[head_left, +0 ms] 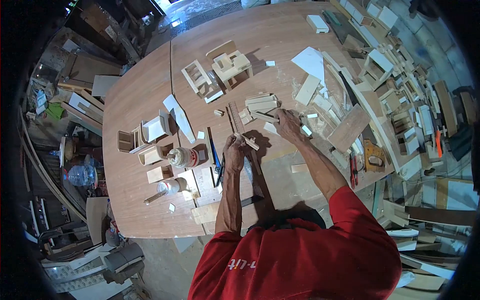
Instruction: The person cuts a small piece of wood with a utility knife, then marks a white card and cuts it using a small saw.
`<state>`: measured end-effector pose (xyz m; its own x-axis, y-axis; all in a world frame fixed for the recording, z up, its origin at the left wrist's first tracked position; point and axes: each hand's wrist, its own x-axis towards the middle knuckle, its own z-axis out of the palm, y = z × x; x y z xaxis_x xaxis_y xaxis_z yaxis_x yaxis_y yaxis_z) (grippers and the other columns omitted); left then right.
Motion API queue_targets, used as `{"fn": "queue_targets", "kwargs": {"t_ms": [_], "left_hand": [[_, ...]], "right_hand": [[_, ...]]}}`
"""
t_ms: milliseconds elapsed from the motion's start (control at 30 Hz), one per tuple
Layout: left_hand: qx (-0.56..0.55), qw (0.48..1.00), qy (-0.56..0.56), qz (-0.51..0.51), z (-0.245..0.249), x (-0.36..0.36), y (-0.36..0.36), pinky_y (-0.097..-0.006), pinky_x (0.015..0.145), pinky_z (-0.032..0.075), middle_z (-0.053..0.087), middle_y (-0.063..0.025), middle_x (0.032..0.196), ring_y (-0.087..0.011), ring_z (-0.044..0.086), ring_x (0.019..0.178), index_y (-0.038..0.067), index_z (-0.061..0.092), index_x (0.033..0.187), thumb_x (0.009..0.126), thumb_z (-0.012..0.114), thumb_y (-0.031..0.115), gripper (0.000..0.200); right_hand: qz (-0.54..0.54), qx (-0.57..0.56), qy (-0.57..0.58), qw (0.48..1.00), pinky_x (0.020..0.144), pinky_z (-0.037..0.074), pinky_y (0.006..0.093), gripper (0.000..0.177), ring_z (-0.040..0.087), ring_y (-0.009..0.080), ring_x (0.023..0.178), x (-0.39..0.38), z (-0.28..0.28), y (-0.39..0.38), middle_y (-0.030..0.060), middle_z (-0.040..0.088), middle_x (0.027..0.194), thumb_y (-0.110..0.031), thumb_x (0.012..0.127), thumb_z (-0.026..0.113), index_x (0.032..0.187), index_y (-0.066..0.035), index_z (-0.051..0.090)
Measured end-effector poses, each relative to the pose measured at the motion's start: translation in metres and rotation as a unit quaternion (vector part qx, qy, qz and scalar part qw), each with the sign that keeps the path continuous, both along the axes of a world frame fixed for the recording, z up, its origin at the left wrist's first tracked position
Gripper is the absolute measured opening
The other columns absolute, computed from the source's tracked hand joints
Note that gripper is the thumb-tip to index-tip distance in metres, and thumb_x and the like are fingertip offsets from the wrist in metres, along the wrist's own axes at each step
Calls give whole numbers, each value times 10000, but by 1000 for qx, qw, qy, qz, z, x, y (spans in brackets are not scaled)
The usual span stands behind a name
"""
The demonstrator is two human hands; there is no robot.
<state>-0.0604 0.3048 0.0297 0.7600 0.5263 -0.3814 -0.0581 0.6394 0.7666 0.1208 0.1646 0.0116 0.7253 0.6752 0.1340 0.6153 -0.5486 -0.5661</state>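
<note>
My left hand (234,150) is closed around a small light wooden piece (250,142), just below a ruler (234,117) lying on the table. To the right, my right hand (288,125) has its fingers together on a thin wooden strip (263,116). That strip lies beside a small stack of light wooden blocks (262,102). A tiny wooden block (218,113) rests left of the ruler. Beyond the hands stand a small wooden chair-like model (231,65) and a slatted wooden frame (197,79).
On the left are a glue jar (182,157), a smaller jar (168,187) and wooden models (155,127). Wood offcuts (348,127), a yellow-handled saw (373,155) and red-handled pliers (354,171) lie right. The table (140,215) has a curved edge.
</note>
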Motion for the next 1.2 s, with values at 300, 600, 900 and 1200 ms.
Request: {"fn": "queue_targets", "kwargs": {"t_ms": [300,600,900,1200], "left_hand": [[-44,999,-16,23,8,1,-9,-398,806,496,536,-130,1002,-276,591,992,-10,474,1064,961,418,133,185],[-78,996,-49,20,3,1,-14,-465,866,502,543,-161,1114,-316,590,1011,8,454,1143,970,405,148,228],[-34,999,-37,-8,-12,-6,-11,-430,788,532,568,-133,1061,-258,609,926,26,460,1150,966,435,170,236],[19,999,16,-31,-6,-11,-28,-369,724,543,606,-115,995,-258,638,936,13,503,1095,956,448,139,195]], "right_hand": [[80,-4,4,997,803,434,457,275,483,305,1013,-51,13,-41,114,463,1040,-143,750,672,940,-33,507],[48,-30,57,997,863,423,438,371,472,299,1049,-61,18,-47,113,458,1077,-209,740,692,1021,-31,528],[39,-31,44,998,834,433,444,279,488,320,1011,-62,19,-37,150,475,1050,-188,781,639,978,-22,533],[-8,56,-106,993,796,456,448,300,521,339,985,2,16,12,150,494,1091,-47,755,555,1053,-33,521]]}}
